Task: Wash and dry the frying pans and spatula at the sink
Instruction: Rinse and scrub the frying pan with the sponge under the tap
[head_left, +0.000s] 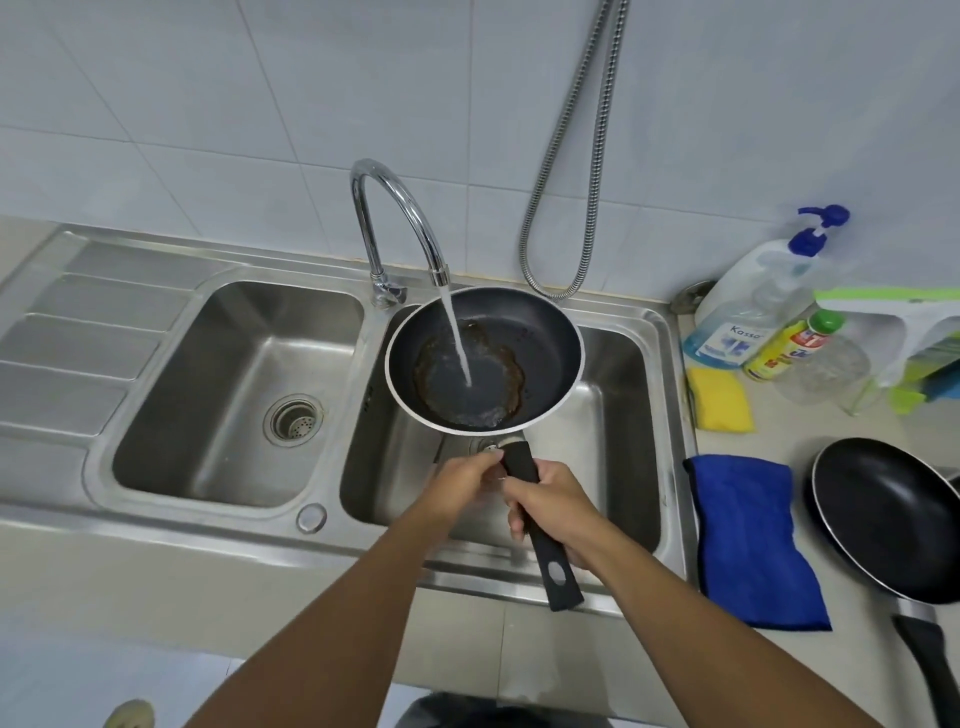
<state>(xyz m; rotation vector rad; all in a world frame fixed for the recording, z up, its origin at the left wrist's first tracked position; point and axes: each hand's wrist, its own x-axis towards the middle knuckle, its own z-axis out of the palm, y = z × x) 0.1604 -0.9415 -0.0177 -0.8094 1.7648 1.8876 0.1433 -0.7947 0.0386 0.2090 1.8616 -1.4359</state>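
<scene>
Frying pan (484, 358) held over the right sink basin (618, 415)

Right hand (553, 512) fingers wrap its black handle (540, 525); left hand (462, 480) fingers close near the handle's base. Beyond, faucet (397, 218) water strikes the pan's brown residue.

"Kasso" on the clear pump bottle (744, 312) label, yellow bottle (789, 340) label lettering too blurred to read

Two bare forearms entered from the bottom edge, no sleeves visible on either. Left hand (460, 480) and right hand (553, 512) were ungloved; no watch or bracelet could be made out. Fingernails short, unpainted.
</scene>
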